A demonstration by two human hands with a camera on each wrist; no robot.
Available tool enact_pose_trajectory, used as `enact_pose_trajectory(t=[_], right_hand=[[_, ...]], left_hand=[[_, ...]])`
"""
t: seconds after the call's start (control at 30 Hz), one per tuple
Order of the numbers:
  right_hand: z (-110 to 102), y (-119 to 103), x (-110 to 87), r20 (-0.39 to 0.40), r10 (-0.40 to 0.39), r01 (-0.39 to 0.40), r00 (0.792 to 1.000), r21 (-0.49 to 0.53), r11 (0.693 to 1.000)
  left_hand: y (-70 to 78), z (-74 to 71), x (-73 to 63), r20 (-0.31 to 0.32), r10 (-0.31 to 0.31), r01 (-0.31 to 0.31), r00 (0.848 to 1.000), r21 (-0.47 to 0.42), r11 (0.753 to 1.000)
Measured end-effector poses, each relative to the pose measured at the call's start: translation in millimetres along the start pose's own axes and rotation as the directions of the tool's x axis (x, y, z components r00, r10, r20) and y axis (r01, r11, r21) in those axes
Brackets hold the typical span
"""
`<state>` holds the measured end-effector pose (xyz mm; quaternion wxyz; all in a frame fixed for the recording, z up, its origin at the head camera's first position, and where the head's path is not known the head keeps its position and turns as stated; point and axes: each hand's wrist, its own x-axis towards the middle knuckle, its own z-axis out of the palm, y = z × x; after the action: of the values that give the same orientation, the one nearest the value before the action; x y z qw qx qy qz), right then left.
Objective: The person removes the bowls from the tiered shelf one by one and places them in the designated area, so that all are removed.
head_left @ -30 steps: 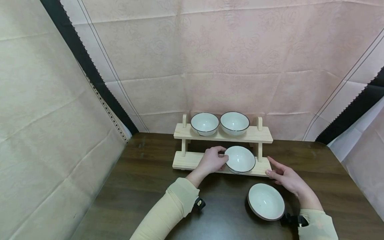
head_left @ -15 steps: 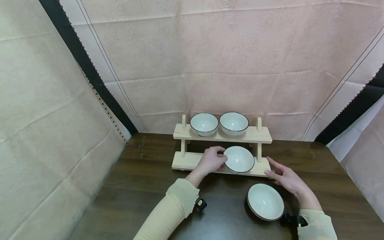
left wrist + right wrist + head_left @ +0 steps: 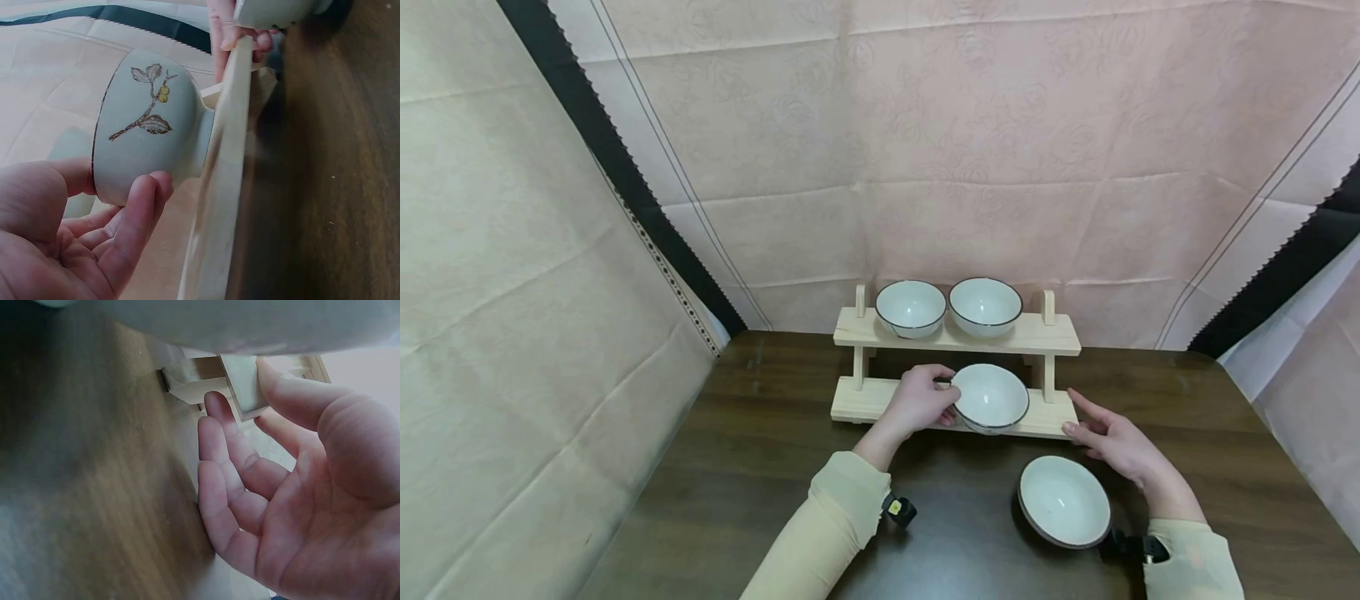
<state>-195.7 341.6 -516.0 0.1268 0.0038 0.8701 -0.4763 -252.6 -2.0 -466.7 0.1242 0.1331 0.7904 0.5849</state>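
Note:
On the lower board of a two-tier wooden rack (image 3: 863,402) stands a white bowl (image 3: 991,397) with a dark rim. My left hand (image 3: 919,402) holds it by its left side, thumb at the rim and fingers against the outer wall. A painted branch with brown leaves and yellow fruit decorates the bowl (image 3: 147,112) in the left wrist view. My right hand (image 3: 1116,448) grips the right end of the lower board, the thumb on its front edge and the index finger along the end. The other fingers (image 3: 215,494) are loosely bent below the board.
Two similar bowls, one left (image 3: 912,309) and one right (image 3: 986,307), stand side by side on the upper tier. Nearer me, another white bowl (image 3: 1064,502), seemingly stacked, sits on the dark wooden table (image 3: 760,467). Pale cloth (image 3: 970,167) hangs close behind the rack.
My left hand and the bowl it holds have shifted slightly left along the lower board. The right hand has stayed at the rack's end.

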Motion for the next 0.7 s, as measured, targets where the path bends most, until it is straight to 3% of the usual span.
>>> enact_pose_trajectory(t=[0.33, 0.7], right_hand=[[-1, 2, 0.9, 0.000, -0.011, 0.011, 1.000, 0.001, 1.000], [0, 2, 1.2, -0.006, -0.013, 0.013, 1.000, 0.003, 1.000]], left_hand=[[-3.2, -13.4, -21.8, -0.008, 0.015, -0.016, 1.000, -0.084, 0.996], [-16.8, -13.3, -44.0, 0.061, -0.004, 0.009, 0.998, -0.073, 0.997]])
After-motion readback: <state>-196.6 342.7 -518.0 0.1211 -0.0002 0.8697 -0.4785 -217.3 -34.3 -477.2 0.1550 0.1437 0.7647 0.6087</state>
